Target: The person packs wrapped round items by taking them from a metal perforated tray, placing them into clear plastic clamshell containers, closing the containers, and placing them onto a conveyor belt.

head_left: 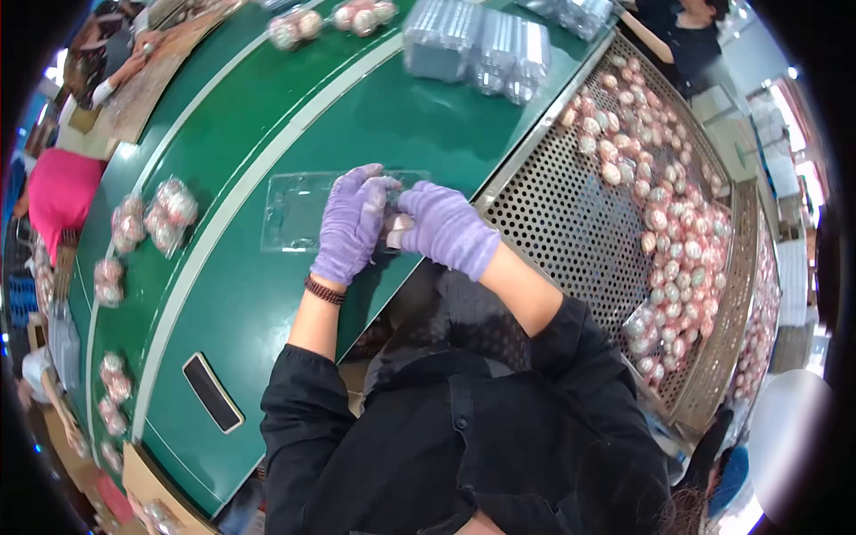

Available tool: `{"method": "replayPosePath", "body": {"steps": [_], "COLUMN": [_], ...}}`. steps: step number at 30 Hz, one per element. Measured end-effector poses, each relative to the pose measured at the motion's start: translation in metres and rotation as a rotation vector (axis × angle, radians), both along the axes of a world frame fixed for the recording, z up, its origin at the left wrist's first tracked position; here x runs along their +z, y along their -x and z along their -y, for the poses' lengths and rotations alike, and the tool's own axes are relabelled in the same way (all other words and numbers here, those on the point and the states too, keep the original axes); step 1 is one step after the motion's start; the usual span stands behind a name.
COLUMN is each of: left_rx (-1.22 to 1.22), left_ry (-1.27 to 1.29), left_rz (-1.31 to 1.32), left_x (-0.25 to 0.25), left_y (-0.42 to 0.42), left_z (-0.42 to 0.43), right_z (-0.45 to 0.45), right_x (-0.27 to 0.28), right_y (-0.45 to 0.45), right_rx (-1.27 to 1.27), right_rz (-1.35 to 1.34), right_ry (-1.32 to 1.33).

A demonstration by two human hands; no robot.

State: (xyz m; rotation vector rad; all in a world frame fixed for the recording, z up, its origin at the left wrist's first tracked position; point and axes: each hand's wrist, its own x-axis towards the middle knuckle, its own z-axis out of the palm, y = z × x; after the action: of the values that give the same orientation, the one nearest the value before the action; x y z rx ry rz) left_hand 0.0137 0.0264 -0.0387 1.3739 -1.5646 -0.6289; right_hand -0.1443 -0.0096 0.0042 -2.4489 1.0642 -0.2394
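A clear plastic clamshell pack lies unfolded on the green work surface. Over its right part both my hands, in purple knit gloves, come close together. My left hand has its fingers bent and pressed together; what they hold, if anything, is hidden. Curled fingers of my right hand grip a small wrapped ball, whitish with some red, seen just between the two hands. More of the pack is covered by the gloves.
Wrapped balls are heaped in a perforated metal tray at right. Stacked clear packs stand at the back. Packed balls ride the curved green belt at left, near a black phone-like slab. Other people work around the edges.
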Motion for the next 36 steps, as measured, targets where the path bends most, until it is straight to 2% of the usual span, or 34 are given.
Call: {"method": "replayPosePath", "body": {"steps": [1,2,3,4,6,7,8,9,10,11,13,14,15,17,18,20,21,25,26,27,28,29,31,32,33,34,35,36], "left_rx": [-0.037,-0.021,-0.018,-0.014,0.022,0.005,0.005,0.032,0.062,0.095,-0.091,-0.183,-0.204,0.106,0.081,0.174,0.228,0.242,0.223,0.21,0.209,0.209,0.185,0.189,0.195,0.182,0.179,0.253], "left_ry": [0.083,0.102,0.13,0.118,0.063,0.079,0.082,0.097,0.11,0.111,0.247,0.309,0.311,-0.398,-0.15,-0.115,-0.092,-0.127,-0.128,-0.097,-0.1,-0.102,-0.131,-0.133,-0.135,-0.158,-0.159,-0.132], "left_rz": [0.232,0.32,0.401,0.428,0.443,0.463,0.449,0.543,0.543,0.712,0.962,1.091,1.084,-0.203,0.474,0.685,0.786,0.773,0.764,0.75,0.732,0.713,0.69,0.668,0.647,0.614,0.616,0.758], "left_x": [0.004,0.005,0.007,0.012,0.011,0.013,0.014,0.012,0.008,0.009,-0.002,0.001,-0.006,-0.015,-0.009,0.022,0.019,0.017,0.016,0.014,0.016,0.017,0.011,0.011,0.011,0.01,0.008,0.004], "left_y": [-0.004,-0.005,-0.002,0.0,0.003,0.002,0.004,0.003,0.005,0.004,-0.012,-0.017,-0.024,-0.015,-0.009,0.029,0.031,0.028,0.019,0.012,0.012,0.01,0.001,0.001,0.001,-0.001,-0.003,-0.004], "left_z": [0.001,0.001,0.002,-0.001,-0.003,-0.001,-0.004,-0.005,-0.007,-0.011,-0.011,-0.01,-0.006,0.005,0.0,-0.007,-0.007,-0.003,0.0,0.003,0.003,0.004,0.007,0.007,0.007,0.007,0.006,0.006], "right_z": [0.004,0.002,-0.006,-0.008,-0.022,-0.026,-0.025,-0.027,-0.027,-0.026,-0.02,-0.023,-0.026,-0.029,-0.03,-0.038,-0.036,-0.045,-0.053,-0.057,-0.055,-0.057,-0.076,-0.09,-0.104,-0.124,-0.154,-0.176], "right_x": [0.008,0.003,-0.01,-0.023,-0.023,-0.033,-0.015,-0.021,-0.028,-0.027,-0.034,-0.02,-0.018,-0.018,-0.02,-0.029,-0.043,-0.045,-0.04,-0.042,-0.032,-0.052,-0.081,-0.077,-0.104,-0.075,-0.085,-0.085], "right_y": [-0.002,-0.002,-0.003,-0.002,-0.001,0.002,0.014,0.018,0.019,0.018,0.01,0.014,0.01,0.004,-0.001,-0.008,-0.009,0.055,0.081,0.114,0.154,0.195,0.298,0.354,0.421,0.45,0.49,0.518], "right_rx": [-0.016,-0.029,-0.057,0.003,-0.12,-0.097,-0.008,-0.018,-0.021,-0.065,-0.089,-0.116,-0.165,-0.19,-0.183,-0.252,-0.26,-0.02,-0.15,-0.255,-0.354,-0.607,-1.005,-1.138,-1.145,-1.37,-1.372,-1.393], "right_rz": [-0.054,0.048,0.147,0.194,0.2,0.309,0.261,0.397,0.363,0.357,0.267,0.216,0.15,0.123,0.085,0.171,0.23,0.525,0.549,0.603,0.548,0.325,0.187,0.085,-0.242,-0.474,-0.544,-0.733], "right_ry": [-0.098,-0.083,0.078,0.061,-0.011,0.025,-0.105,-0.12,-0.09,-0.128,0.02,-0.006,0.014,-0.008,-0.014,0.014,-0.006,-0.121,-0.116,0.043,0.233,0.107,0.296,0.513,0.425,0.138,0.1,-0.162]}}
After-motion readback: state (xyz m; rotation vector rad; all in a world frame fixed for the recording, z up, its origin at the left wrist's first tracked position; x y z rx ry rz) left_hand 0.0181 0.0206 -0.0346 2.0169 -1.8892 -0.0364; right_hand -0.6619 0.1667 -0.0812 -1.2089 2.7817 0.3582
